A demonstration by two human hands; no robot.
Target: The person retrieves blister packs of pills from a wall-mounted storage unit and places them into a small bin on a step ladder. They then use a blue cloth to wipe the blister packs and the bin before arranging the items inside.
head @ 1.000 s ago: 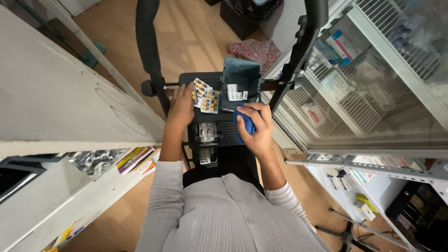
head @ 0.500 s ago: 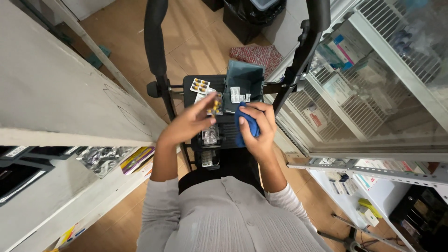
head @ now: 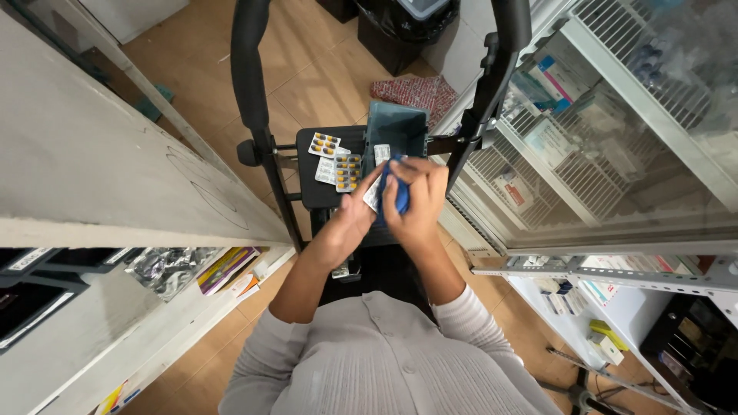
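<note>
Both hands met over a black tray point(head: 315, 196): right hand point(head: 417, 201) clenched a blue object point(head: 400, 192), left hand point(head: 355, 219) pinched a blister strip point(head: 372, 196) beside other pill strips point(head: 347, 171).

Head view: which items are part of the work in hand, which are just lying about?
In hand:
left hand
right hand
blue object
white slip
blister packs
teal bin

Lying about:
shelf boxes
red cloth
foil bag
</note>
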